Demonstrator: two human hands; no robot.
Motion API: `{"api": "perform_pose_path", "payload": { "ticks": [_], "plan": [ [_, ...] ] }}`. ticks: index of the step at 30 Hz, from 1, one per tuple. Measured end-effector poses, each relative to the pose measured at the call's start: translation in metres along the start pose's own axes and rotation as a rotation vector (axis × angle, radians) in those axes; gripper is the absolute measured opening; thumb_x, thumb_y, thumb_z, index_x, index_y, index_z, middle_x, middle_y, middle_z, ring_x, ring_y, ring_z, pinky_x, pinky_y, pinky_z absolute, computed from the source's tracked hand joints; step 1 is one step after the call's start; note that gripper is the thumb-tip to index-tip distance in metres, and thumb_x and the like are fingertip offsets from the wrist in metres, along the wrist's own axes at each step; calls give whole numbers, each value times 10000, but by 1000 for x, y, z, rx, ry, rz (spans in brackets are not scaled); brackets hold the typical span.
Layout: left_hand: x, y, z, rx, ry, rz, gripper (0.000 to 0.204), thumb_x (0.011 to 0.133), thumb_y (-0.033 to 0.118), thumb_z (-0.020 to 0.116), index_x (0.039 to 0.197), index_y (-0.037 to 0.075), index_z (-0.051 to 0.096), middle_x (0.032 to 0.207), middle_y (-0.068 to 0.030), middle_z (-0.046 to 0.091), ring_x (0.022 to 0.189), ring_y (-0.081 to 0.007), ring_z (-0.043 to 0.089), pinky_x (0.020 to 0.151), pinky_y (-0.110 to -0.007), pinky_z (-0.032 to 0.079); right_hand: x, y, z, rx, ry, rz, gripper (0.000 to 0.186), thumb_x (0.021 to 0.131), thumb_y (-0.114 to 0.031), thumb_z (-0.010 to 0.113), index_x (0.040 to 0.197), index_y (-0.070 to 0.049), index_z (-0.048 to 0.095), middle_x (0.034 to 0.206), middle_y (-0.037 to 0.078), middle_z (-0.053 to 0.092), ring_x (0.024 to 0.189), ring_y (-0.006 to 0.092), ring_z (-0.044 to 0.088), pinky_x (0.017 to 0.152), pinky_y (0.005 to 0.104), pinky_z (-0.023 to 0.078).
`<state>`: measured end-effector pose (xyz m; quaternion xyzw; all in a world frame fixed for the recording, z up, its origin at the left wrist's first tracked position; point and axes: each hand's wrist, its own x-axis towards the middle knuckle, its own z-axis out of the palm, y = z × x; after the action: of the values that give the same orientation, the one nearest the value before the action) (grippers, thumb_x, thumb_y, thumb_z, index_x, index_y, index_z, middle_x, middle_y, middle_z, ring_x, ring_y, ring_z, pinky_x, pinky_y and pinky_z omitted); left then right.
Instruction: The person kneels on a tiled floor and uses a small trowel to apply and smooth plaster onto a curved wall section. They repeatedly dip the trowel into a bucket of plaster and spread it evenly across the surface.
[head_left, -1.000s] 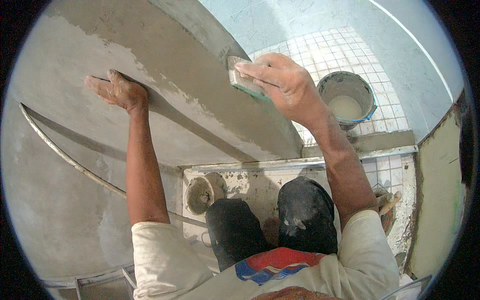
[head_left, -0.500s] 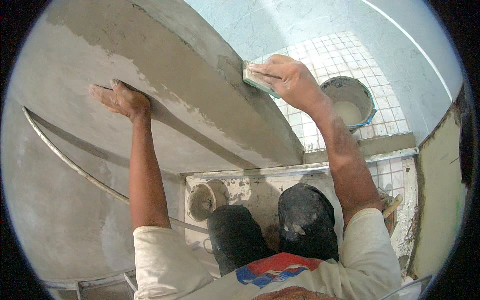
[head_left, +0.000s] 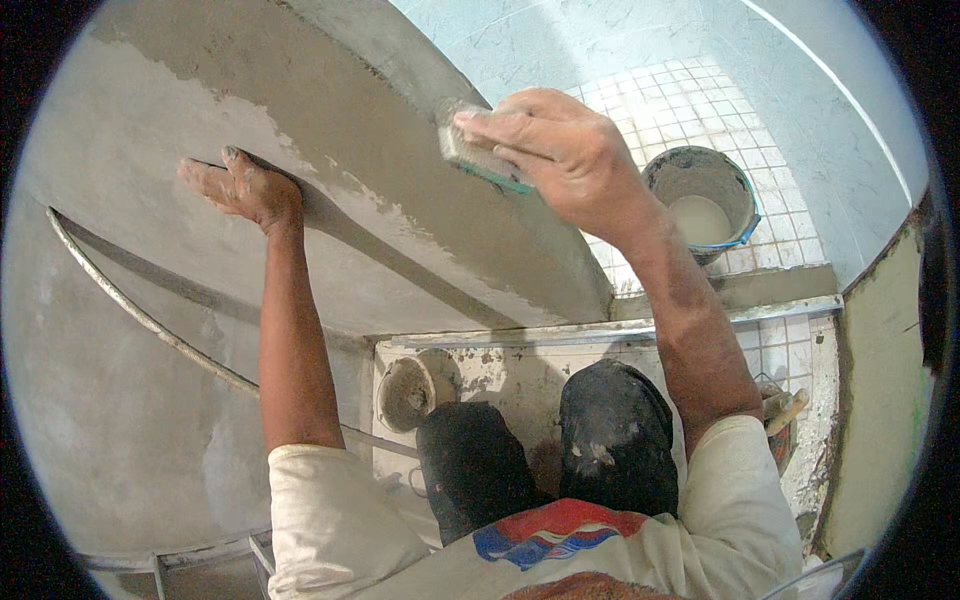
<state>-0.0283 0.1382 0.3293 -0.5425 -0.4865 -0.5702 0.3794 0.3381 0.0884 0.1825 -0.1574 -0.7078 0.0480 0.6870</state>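
Note:
My right hand [head_left: 560, 150] grips a small float with a green base [head_left: 478, 160] and presses it flat against the wet grey plaster of a curved ledge [head_left: 400, 150]. My left hand [head_left: 240, 188] rests with spread fingers on the edge of the same curved plastered surface, to the left, holding nothing. Darker wet plaster runs along the band under the float; the surface around my left hand is paler and drier. My dark trousers and knees [head_left: 540, 450] show below.
A grey bucket [head_left: 702, 200] with pale liquid stands on a floor of small white tiles [head_left: 680, 100]. A round mortar-caked pan [head_left: 405, 392] lies by my left knee. A thin curved metal strip [head_left: 140, 315] crosses the left wall. A tool handle [head_left: 785, 408] lies right.
My right hand has slid the float along the ledge, left and toward me. My left hand stays planted on the plaster edge, only shifting slightly in the picture.

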Motion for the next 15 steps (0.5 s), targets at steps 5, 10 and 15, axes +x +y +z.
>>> {"api": "perform_pose_path", "payload": {
  "ticks": [5,10,15],
  "plan": [
    [2,-5,-1,-13,16,76,767,1119,367,458,1720,-17,177,1794,-251,157,1669,-405,117,1330,-560,68,-28,24,-3,-80,-127,170,410,953,49,710,1330,-95,783,1073,115,774,1002,240,727,876,367,605],
    [-1,1,-1,15,3,7,759,1112,346,459,1713,-29,187,1782,-264,191,1662,-417,137,1328,-572,73,-11,2,5,20,-9,51,393,964,38,707,1324,-98,787,1065,114,775,991,233,731,862,369,609],
    [2,-1,1,38,17,30,762,1111,361,438,1714,-27,180,1784,-260,178,1662,-417,135,1323,-581,75,-37,15,1,-47,-114,257,382,966,31,727,1317,-104,793,1086,111,783,1017,231,740,890,346,612]
  ]
}}
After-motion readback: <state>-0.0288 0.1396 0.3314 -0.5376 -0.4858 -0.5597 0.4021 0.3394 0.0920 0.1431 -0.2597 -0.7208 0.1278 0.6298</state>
